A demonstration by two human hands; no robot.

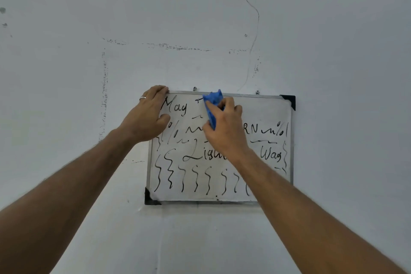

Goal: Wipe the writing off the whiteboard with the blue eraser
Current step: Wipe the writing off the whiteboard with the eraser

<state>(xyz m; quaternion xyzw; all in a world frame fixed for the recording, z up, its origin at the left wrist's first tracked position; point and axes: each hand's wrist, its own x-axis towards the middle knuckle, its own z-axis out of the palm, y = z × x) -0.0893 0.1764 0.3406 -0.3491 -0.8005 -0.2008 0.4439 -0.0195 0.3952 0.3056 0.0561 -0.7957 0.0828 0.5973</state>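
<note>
Right hand (224, 127) grips blue eraser (213, 107) against whiteboard (266, 113).

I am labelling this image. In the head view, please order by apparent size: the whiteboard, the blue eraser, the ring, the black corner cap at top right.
1. whiteboard
2. blue eraser, partly hidden by the right hand
3. black corner cap
4. ring
</note>
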